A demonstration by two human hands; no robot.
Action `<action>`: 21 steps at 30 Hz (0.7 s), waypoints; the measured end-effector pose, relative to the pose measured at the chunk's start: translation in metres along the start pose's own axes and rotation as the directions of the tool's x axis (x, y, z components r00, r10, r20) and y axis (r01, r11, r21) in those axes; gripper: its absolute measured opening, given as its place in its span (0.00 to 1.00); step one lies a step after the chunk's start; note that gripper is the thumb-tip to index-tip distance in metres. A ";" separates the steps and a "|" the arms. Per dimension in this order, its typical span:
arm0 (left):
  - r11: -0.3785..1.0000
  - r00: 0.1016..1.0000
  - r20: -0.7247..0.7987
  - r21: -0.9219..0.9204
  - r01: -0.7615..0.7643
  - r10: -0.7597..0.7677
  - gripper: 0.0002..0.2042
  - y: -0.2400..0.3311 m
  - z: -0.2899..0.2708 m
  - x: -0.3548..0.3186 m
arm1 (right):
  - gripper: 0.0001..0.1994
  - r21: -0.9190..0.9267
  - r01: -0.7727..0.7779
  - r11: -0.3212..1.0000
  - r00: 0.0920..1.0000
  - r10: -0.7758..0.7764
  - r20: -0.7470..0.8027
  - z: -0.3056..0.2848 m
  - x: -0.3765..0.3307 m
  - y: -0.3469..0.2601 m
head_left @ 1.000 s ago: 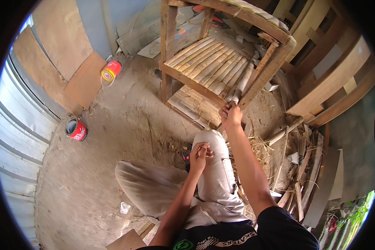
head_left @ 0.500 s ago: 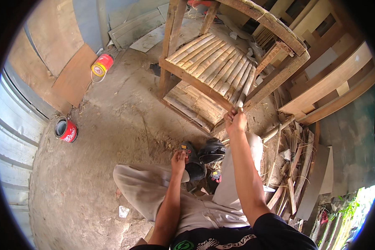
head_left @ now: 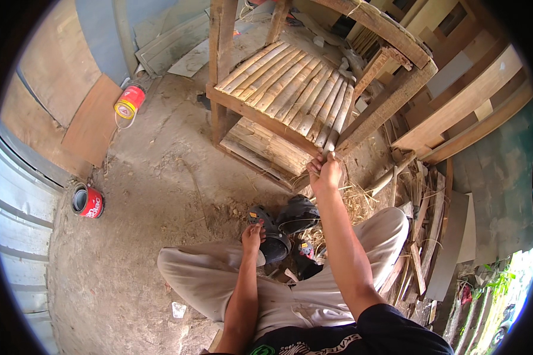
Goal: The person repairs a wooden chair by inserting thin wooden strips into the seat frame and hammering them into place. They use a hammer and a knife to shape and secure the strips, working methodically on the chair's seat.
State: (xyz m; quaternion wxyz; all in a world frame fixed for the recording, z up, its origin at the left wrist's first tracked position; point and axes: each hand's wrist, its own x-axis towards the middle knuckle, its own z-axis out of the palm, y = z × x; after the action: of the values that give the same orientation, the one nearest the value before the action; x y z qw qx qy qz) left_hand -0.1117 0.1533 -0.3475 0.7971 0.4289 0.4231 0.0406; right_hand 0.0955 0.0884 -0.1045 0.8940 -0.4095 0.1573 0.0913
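Sitting position: a person sits on a dirt floor (head_left: pixel 160 195) with legs in pale trousers (head_left: pixel 219 275) crossed, seen from above.
Right hand: the right hand (head_left: pixel 326 173) reaches forward and upward, its grip closed around the near end of a bamboo slat (head_left: pixel 337 127) at the front right corner of a chair seat.
Left hand: the left hand (head_left: pixel 253 235) rests low by the feet, fingers curled against a dark sandal (head_left: pixel 272 236); whether the grip holds anything cannot be told.
Chair: a rough wooden chair (head_left: pixel 391 100) stands just ahead of the person, with a seat of pale bamboo slats laid side by side and a second layer of slats on a lower rack beneath.
Floor litter: dry straw and shavings (head_left: pixel 355 204) lie under the right hand, beside the chair's front leg.
Cans: one red can (head_left: pixel 87 201) stands open on the dirt at the left; another red and yellow can (head_left: pixel 129 102) lies tipped farther back, near a brown board (head_left: pixel 92 127).
Right side: loose planks and wood offcuts (head_left: pixel 432 236) are piled along the right.
Left edge: corrugated metal sheeting (head_left: pixel 18 236) runs along the floor's left edge.
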 end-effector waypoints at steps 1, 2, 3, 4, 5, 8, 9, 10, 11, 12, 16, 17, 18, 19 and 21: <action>1.000 1.000 0.002 0.011 0.013 -0.013 0.12 -0.001 -0.001 0.000 | 0.19 0.001 0.002 1.000 1.000 -0.002 0.025 0.001 0.001 -0.001; 1.000 1.000 0.002 -0.004 0.000 0.000 0.12 -0.003 -0.002 0.001 | 0.19 0.000 0.002 1.000 0.999 -0.002 0.050 0.003 0.001 -0.004; 1.000 1.000 -0.003 -0.008 0.006 -0.006 0.11 -0.005 -0.004 0.002 | 0.19 0.013 0.002 1.000 0.999 -0.003 0.041 0.003 0.001 -0.005; 1.000 1.000 -0.017 -0.003 0.017 -0.017 0.11 -0.007 -0.005 0.003 | 0.19 -0.003 -0.030 1.000 0.997 0.030 0.066 0.004 0.001 -0.007; 1.000 1.000 -0.005 -0.006 -0.002 0.002 0.11 -0.009 -0.006 0.004 | 0.20 -0.002 -0.060 0.998 0.997 0.060 0.054 0.003 -0.001 -0.009; 0.999 0.999 0.003 0.014 -0.043 0.043 0.11 -0.007 -0.005 0.005 | 0.26 -0.148 -0.101 0.984 0.995 0.104 0.012 -0.016 -0.012 -0.010; 0.999 0.999 0.000 0.022 -0.049 0.049 0.11 -0.003 -0.003 0.003 | 0.27 -0.180 -0.112 0.977 0.993 0.116 0.011 -0.028 -0.019 -0.006; 0.998 0.998 -0.005 0.039 -0.055 0.055 0.11 0.003 0.001 0.000 | 0.29 -0.206 -0.114 0.972 0.990 0.128 0.056 -0.044 -0.026 -0.003; 0.990 0.989 0.023 -0.017 -0.143 0.143 0.11 0.011 0.007 -0.004 | 0.31 -0.263 -0.086 0.961 0.988 0.116 0.101 -0.064 -0.035 0.001; 0.972 0.972 0.046 -0.062 -0.225 0.228 0.13 0.022 0.013 -0.011 | 0.32 -0.295 -0.018 0.955 0.967 0.092 0.239 -0.088 -0.045 0.007; 0.825 0.828 0.176 0.113 -0.554 0.533 0.21 0.090 0.052 -0.054 | 0.25 -0.657 -0.112 0.745 0.990 0.138 -0.013 -0.178 -0.071 0.036; 0.718 0.736 0.272 0.181 -0.672 0.620 0.27 0.113 0.063 -0.067 | 0.22 -0.701 -0.164 0.694 0.975 0.220 -0.011 -0.193 -0.072 0.044; 0.559 0.609 0.370 0.244 -0.792 0.701 0.31 0.137 0.074 -0.076 | 0.20 -0.743 -0.249 0.622 0.950 0.305 -0.063 -0.205 -0.072 0.052; 0.356 0.449 0.467 0.276 -0.893 0.762 0.36 0.162 0.087 -0.083 | 0.17 -0.759 -0.399 0.514 0.896 0.396 -0.202 -0.214 -0.070 0.060; 0.138 0.324 0.610 0.332 -0.933 0.723 0.44 0.207 0.114 -0.087 | 0.14 -0.810 -0.088 0.580 0.934 0.330 0.135 -0.219 -0.059 0.075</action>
State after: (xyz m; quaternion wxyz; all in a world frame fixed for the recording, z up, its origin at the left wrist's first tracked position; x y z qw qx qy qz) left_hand -0.0252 0.1723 -0.1119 0.4845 0.8324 -0.0370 0.2664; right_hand -0.0270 -0.0323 -0.2709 0.6144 -0.7242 0.0241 0.3121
